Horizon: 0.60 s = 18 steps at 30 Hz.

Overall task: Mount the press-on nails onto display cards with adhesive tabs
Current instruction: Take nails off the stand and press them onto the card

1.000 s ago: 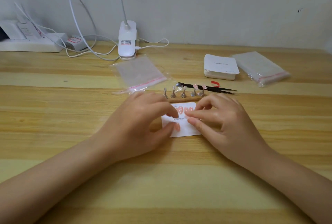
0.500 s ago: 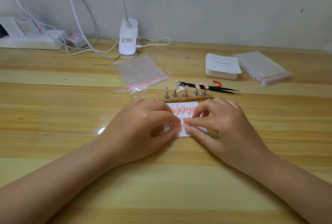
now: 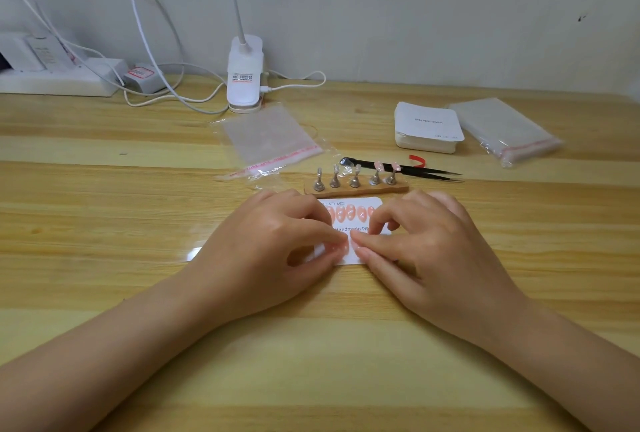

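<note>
The display card (image 3: pixel 349 223) lies flat on the counter (image 3: pixel 104 206), right in front of the wooden nail stand (image 3: pixel 356 187), w/ a top row of pink press-on nails (image 3: pixel 346 212) already stuck down. Left hand (image 3: pixel 273 248) and right hand (image 3: pixel 429 251) meet fingertip to fingertip over the card's lower half, both pinching/pressing another small nail (image 3: pixel 343 247) there; can't tell exactly which grip has it bc the tips overlap.

Handling, imo: these nails are featherlight, thin curved plastic, glossy so prob slippery. Best taken by the side edges, then pushed down on the crown so the tab bites. Card's light & bendy, will slide unless pinned.

Vs half a sec ago: basically the same pose, the fingertips look a touch closer together near the card's bottom edge. Two nails sit on the stand, tweezers (image 3: pixel 408 170) just behind it.
</note>
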Each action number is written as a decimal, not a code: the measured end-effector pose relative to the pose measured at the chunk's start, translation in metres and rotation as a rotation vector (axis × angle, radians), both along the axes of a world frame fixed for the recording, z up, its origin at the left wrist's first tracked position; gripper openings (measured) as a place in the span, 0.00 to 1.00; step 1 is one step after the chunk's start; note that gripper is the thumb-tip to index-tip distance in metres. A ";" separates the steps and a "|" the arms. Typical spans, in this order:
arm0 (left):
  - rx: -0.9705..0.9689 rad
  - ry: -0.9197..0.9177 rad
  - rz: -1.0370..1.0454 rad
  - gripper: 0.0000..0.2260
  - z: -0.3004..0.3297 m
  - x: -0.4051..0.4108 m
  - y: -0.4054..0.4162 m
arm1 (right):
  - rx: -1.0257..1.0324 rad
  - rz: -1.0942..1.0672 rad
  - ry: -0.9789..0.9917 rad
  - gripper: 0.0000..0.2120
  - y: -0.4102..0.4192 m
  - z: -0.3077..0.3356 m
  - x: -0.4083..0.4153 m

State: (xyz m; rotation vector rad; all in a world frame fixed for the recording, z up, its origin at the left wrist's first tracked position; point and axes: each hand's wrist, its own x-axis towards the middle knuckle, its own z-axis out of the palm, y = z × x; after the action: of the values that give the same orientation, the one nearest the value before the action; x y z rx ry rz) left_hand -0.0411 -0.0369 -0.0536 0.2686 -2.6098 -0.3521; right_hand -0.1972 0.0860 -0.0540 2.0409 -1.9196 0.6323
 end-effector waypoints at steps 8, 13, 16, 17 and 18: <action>-0.003 -0.008 -0.002 0.10 0.001 -0.001 0.000 | -0.040 -0.026 0.264 0.14 0.004 0.003 0.007; -0.026 -0.012 -0.009 0.10 0.002 -0.001 0.000 | 0.055 -0.032 0.092 0.15 0.007 0.004 0.005; -0.048 -0.028 -0.010 0.07 0.003 -0.001 -0.001 | 0.119 -0.044 -0.064 0.17 0.008 0.002 0.003; -0.048 -0.037 -0.009 0.06 0.004 -0.002 -0.001 | 0.128 -0.046 -0.120 0.17 0.007 0.002 0.002; -0.042 -0.051 -0.008 0.05 0.005 -0.003 -0.001 | 0.123 -0.046 -0.180 0.17 0.006 0.001 0.001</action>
State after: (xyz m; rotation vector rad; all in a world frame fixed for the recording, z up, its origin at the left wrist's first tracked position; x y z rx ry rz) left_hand -0.0437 -0.0378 -0.0483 0.2565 -2.6655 -0.2966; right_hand -0.1965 0.0919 -0.0529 2.0680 -2.1496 0.7261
